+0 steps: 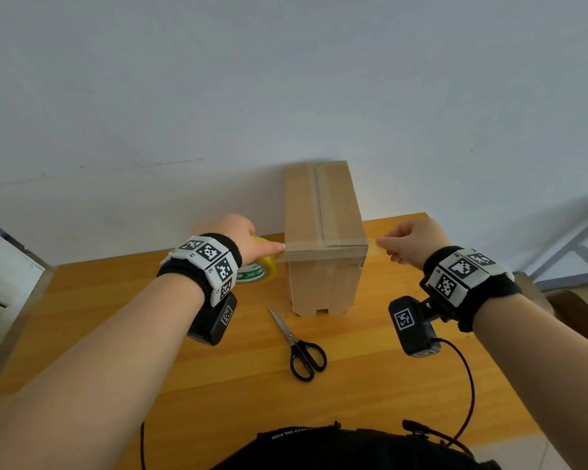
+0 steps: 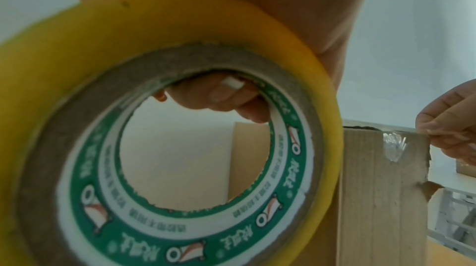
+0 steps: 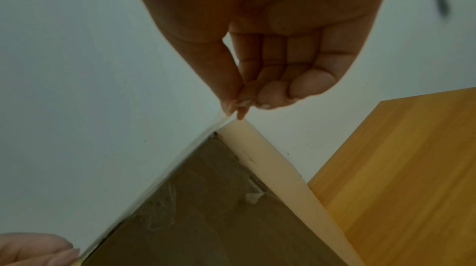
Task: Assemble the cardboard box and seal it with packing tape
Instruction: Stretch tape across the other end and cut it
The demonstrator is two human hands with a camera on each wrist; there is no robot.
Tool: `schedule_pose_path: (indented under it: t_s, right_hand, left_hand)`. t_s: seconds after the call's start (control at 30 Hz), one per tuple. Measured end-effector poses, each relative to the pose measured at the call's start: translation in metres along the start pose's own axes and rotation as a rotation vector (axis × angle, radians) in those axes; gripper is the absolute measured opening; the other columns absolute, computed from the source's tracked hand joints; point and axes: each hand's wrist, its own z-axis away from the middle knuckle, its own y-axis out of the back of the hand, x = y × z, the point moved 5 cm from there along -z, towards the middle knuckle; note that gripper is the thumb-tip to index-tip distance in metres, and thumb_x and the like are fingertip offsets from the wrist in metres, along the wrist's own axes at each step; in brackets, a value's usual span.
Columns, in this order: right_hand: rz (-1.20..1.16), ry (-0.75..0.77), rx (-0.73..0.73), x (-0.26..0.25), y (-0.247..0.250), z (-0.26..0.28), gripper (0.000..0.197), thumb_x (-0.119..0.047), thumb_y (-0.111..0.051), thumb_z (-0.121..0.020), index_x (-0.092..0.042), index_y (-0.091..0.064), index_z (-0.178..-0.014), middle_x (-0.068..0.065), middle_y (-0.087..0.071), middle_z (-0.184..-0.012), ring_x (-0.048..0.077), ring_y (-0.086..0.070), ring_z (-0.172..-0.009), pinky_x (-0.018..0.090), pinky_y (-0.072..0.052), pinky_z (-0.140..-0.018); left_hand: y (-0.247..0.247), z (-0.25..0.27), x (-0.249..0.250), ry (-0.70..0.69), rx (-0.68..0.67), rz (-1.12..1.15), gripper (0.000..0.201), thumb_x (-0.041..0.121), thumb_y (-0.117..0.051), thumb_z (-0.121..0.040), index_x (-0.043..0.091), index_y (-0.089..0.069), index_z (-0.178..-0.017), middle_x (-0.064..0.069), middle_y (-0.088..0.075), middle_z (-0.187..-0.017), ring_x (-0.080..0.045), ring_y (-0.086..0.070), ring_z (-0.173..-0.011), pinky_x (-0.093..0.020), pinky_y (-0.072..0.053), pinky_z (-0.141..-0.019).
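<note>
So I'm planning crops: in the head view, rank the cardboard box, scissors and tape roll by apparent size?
1. cardboard box
2. scissors
3. tape roll, though the left hand hides much of it, so its full size is unsure.

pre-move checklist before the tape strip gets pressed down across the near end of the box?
1. Left hand holds the tape roll: ok.
2. Right hand pinches the free tape end: ok.
3. Strip spans the near end of the cardboard box: ok.
4. Lengthwise seam already taped: ok.
5. Strip stuck flat on the top: cannot tell.
6. Scissors on the table, within reach for cutting: ok.
</note>
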Motion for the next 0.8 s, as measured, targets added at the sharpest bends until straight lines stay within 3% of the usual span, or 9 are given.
schedule_pose_path:
  t_s: [0.07, 0.27, 0.6, 0.7, 0.8]
  right_hand:
    - [0.002, 0.000, -0.004, 0.000, -0.001, 0.000, 0.018, -0.023, -0.063, -0.085, -0.011, -0.061, -0.071, 0.000, -0.061, -0.064, 0.010, -0.056, -0.060, 0.033, -0.054, -0.076]
    - [-0.012, -0.027, -0.020, 0.003, -0.005, 0.000, 0.016, -0.023, -0.063, -0.086, -0.011, -0.061, -0.075, 0.000, -0.061, -0.066, 0.010, -0.056, -0.061, 0.033, -0.054, -0.077]
    - [-0.094, -0.140, -0.108, 0.002, -0.020, 0.001, 0.015, -0.021, -0.063, -0.086, -0.010, -0.057, -0.078, 0.003, -0.059, -0.067, 0.011, -0.054, -0.058, 0.024, -0.050, -0.063]
    - [-0.133, -0.189, -0.122, 0.002, -0.021, 0.001, 0.014, -0.020, -0.064, -0.085, -0.009, -0.058, -0.080, 0.004, -0.058, -0.066, 0.012, -0.053, -0.057, 0.023, -0.049, -0.060]
    - [-0.166, -0.233, -0.127, 0.003, -0.021, 0.001, 0.018, -0.018, -0.064, -0.084, -0.005, -0.059, -0.095, 0.005, -0.058, -0.067, 0.013, -0.053, -0.056, 0.023, -0.049, -0.058]
  left_hand:
    - [-0.002, -0.001, 0.000, -0.001, -0.008, -0.002, 0.055, 0.067, -0.048, -0.079, 0.013, -0.051, -0.068, 0.001, -0.045, -0.059, -0.013, -0.042, -0.052, -0.024, -0.029, -0.046]
    - [-0.005, -0.002, -0.002, 0.011, -0.034, 0.028, 0.057, 0.067, -0.047, -0.079, 0.011, -0.058, -0.077, 0.000, -0.049, -0.062, -0.014, -0.046, -0.055, -0.024, -0.032, -0.047]
    - [-0.004, -0.001, 0.000, 0.003, -0.021, 0.039, 0.061, 0.064, -0.047, -0.082, 0.006, -0.061, -0.096, -0.004, -0.054, -0.070, -0.011, -0.042, -0.055, -0.023, -0.030, -0.046]
    - [-0.003, 0.000, 0.002, -0.004, -0.020, 0.023, 0.054, 0.062, -0.048, -0.083, 0.010, -0.060, -0.085, -0.004, -0.051, -0.063, -0.011, -0.036, -0.050, -0.023, -0.027, -0.045]
    - [-0.002, 0.000, 0.004, -0.016, -0.022, 0.008, 0.052, 0.062, -0.048, -0.082, 0.014, -0.046, -0.065, 0.001, -0.040, -0.057, -0.011, -0.037, -0.050, -0.023, -0.025, -0.045]
